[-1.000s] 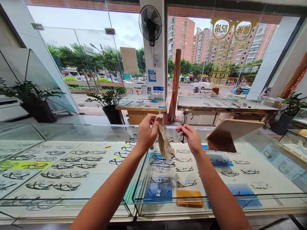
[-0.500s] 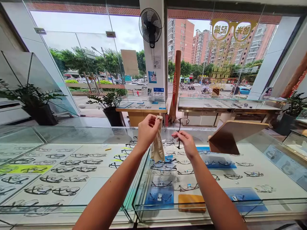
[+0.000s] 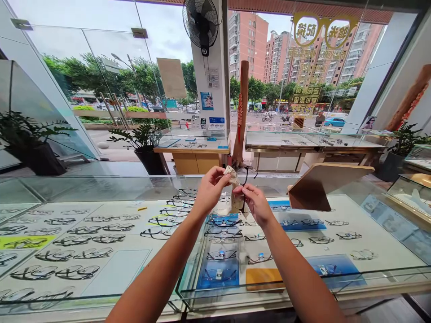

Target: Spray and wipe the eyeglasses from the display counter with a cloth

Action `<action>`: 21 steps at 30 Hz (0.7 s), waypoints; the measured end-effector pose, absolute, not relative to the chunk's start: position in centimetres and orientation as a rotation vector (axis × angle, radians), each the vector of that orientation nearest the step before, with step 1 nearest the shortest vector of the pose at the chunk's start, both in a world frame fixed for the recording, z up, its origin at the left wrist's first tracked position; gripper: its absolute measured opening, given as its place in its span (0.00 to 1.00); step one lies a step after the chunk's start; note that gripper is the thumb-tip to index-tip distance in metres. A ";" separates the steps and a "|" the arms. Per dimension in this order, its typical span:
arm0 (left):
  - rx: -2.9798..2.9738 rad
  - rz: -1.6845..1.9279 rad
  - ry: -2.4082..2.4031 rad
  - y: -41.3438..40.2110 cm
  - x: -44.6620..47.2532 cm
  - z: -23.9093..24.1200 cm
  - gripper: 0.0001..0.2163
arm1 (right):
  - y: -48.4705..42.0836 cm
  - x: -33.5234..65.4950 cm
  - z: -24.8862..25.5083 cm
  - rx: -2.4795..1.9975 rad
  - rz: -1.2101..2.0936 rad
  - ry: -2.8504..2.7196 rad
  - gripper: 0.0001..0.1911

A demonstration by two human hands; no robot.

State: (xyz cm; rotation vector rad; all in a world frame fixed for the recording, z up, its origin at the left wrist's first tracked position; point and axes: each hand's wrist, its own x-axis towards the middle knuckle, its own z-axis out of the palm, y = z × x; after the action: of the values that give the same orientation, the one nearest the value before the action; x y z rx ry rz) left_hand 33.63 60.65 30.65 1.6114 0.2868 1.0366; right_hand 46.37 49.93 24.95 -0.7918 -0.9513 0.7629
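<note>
Above the glass counter, my left hand [image 3: 212, 188] pinches a crumpled beige cloth [image 3: 230, 172], part of which hangs down behind the fingers. My right hand [image 3: 256, 200] grips a pair of dark-framed eyeglasses [image 3: 248, 172], held on end with one lens up and the other below the fingers. Cloth and glasses are close together, the cloth just left of the frame; whether it touches a lens I cannot make out. Both hands are closed, the fingertips almost meeting.
Below, the glass display case [image 3: 198, 299] holds many eyeglasses in rows. A brown-backed tilted mirror or stand [image 3: 311, 193] rises on the right. An orange case [image 3: 264, 279] lies inside near the front. Beyond are more showcases [image 3: 195, 150] and a potted plant [image 3: 148, 154].
My left hand has brought the cloth right and lower, up against the glasses. My right hand has shifted slightly left, and the view has turned a little.
</note>
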 end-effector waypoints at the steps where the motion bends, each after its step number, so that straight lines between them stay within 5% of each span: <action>1: 1.616 1.030 0.271 60.5 33.5 30.3 0.16 | 50.0 46.4 24.9 -0.790 0.760 -0.957 0.13; 21: 1.550 1.044 0.171 62.1 33.1 24.5 0.18 | 50.8 45.8 23.7 -0.944 0.824 -1.058 0.17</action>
State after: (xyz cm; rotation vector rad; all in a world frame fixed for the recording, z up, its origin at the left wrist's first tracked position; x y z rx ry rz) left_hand 33.11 62.06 24.48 1.5504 0.1709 1.0441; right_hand 45.81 50.81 23.66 -0.9436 -1.0576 0.8238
